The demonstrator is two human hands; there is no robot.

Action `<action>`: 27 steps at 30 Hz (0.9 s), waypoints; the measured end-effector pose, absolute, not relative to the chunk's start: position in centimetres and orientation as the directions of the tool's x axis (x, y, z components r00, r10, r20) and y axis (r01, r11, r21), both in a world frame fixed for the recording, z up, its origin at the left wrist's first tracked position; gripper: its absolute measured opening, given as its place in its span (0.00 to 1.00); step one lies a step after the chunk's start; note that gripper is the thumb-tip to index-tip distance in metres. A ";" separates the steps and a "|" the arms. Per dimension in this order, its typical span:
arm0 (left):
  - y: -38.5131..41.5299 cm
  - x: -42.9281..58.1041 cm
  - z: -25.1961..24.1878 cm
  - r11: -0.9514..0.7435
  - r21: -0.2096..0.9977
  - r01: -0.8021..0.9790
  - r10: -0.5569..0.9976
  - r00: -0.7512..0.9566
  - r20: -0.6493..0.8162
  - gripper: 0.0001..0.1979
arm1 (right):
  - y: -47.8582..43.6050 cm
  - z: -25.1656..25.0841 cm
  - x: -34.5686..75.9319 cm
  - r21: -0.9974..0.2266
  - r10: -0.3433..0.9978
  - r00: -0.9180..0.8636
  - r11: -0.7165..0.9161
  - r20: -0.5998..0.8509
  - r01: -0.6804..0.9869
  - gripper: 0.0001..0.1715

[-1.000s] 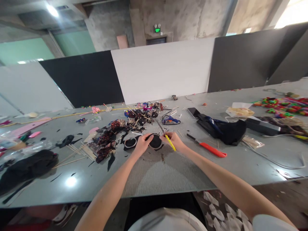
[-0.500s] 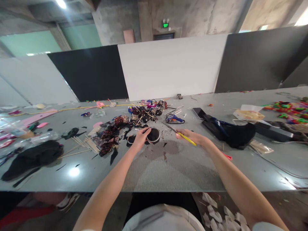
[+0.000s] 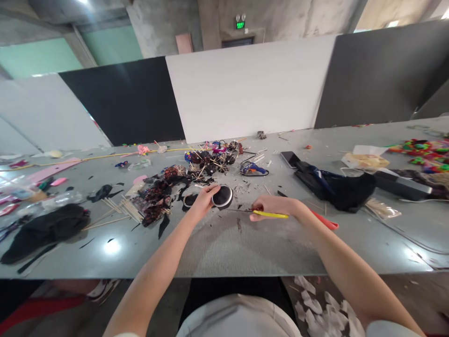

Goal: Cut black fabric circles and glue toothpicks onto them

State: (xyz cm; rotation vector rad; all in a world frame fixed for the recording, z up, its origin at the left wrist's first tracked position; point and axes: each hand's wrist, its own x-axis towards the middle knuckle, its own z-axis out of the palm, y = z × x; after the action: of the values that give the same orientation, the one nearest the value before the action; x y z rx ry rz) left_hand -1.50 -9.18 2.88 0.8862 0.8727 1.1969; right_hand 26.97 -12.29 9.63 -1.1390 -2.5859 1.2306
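My left hand point(image 3: 203, 200) grips a round black disc with a white rim point(image 3: 223, 196), held just above the grey table point(image 3: 224, 243). My right hand point(image 3: 271, 206) is closed around yellow-handled scissors point(image 3: 270, 214). Their thin blades lie level and point left toward the disc, tip a short way from it. A second white ring point(image 3: 190, 199) lies just left of my left hand.
A heap of dark paper umbrellas and wooden sticks point(image 3: 175, 180) spreads behind and left of the disc. Red-handled scissors point(image 3: 326, 222) lie right of my right hand. A black bag point(image 3: 336, 185), a phone point(image 3: 289, 158), a glue gun point(image 3: 253, 169) and black cloth point(image 3: 45, 229) also sit on the table.
My right hand drew the yellow scissors away from the disc to the right, then lowered them and turned the blades level, pointing left. My left hand kept hold of the disc.
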 end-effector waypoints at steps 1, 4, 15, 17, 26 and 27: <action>-9.3 -1.4 2.9 0.143 0.919 -0.368 0.983 0.157 -0.091 0.17 | -12.2 9.4 27.0 -0.681 0.647 -0.718 0.405 -0.257 0.610 0.30; -9.7 -1.1 2.9 0.146 0.938 -0.315 0.980 0.175 -0.094 0.17 | -12.1 9.0 27.0 -0.678 0.646 -0.709 0.389 -0.281 0.623 0.32; -10.7 -0.6 4.3 0.151 0.960 -0.235 0.978 0.175 -0.111 0.16 | -12.0 9.4 27.0 -0.605 0.616 -0.694 0.406 -0.372 0.685 0.34; -10.8 -0.5 4.5 0.143 0.965 -0.220 0.981 0.163 -0.108 0.16 | -11.9 9.5 26.9 -0.581 0.606 -0.692 0.419 -0.392 0.697 0.34; -10.6 -0.8 4.0 0.115 0.978 -0.173 0.970 0.231 -0.074 0.17 | -11.7 9.2 26.7 -0.575 0.597 -0.682 0.405 -0.423 0.711 0.33; -10.6 -0.8 4.0 0.110 0.982 -0.157 0.969 0.238 -0.071 0.17 | -11.8 9.2 26.7 -0.572 0.598 -0.681 0.407 -0.423 0.712 0.33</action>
State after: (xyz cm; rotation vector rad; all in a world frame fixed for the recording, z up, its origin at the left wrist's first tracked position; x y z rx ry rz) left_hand -0.81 -10.55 3.97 1.1217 0.9591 1.0487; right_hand 26.68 -11.76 9.22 -1.2948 -2.7585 1.2490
